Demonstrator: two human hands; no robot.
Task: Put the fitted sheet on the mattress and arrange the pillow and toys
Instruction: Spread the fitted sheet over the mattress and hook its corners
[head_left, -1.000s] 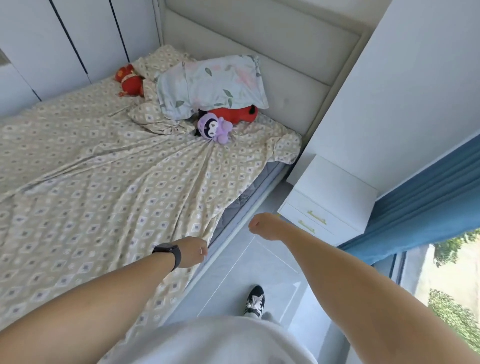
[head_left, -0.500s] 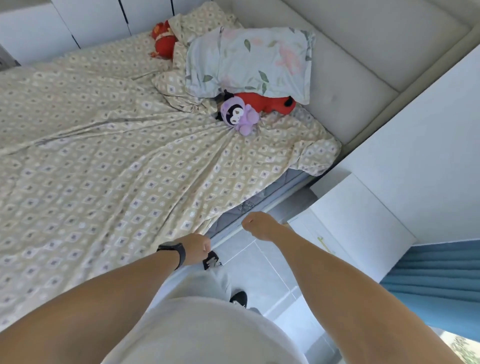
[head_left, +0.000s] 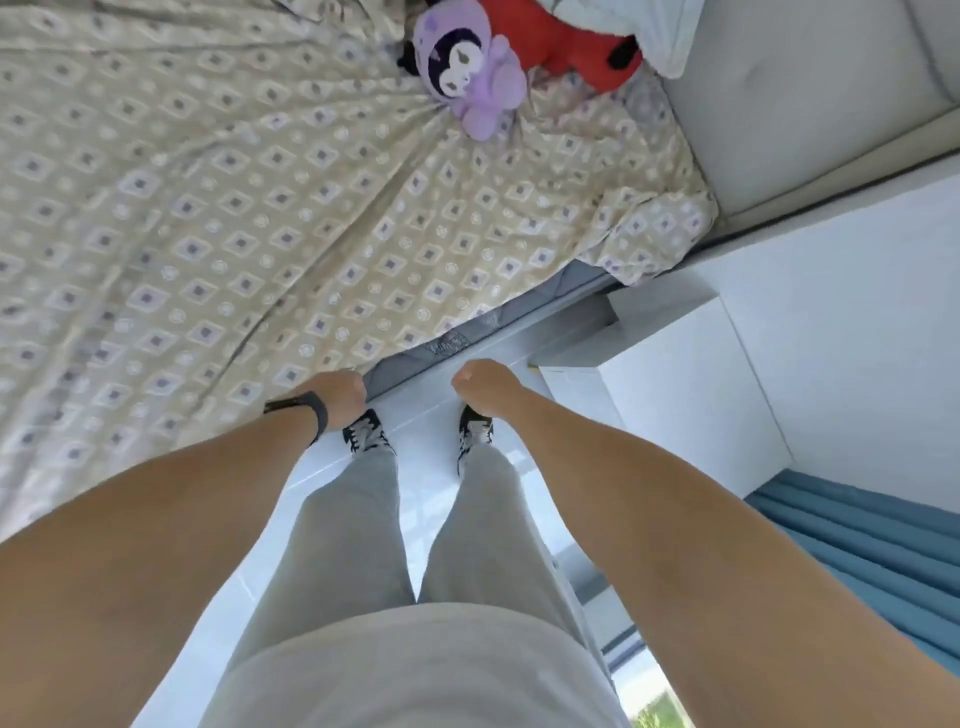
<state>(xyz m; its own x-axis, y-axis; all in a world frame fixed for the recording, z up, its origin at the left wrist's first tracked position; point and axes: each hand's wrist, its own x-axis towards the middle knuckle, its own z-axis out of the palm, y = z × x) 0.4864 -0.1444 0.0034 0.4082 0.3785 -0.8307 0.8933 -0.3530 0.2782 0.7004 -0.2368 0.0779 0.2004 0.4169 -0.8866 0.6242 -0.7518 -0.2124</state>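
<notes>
Head view | left hand (head_left: 340, 393) grips sheet (head_left: 218, 218) edge; right hand (head_left: 480, 380) curled, empty | sheet soft, light, likely slippery: take hem at mattress (head_left: 415, 358) side

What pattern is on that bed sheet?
The fitted sheet is beige with small grey-purple diamonds and pale circles, seen best in the head view.

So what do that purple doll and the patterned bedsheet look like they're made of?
The purple hooded plush doll looks like soft, matte fleece fabric: fuzzy and rounded. The beige diamond-patterned fitted sheet seems thin woven cloth, maybe cotton; it creases into fine folds.
</notes>
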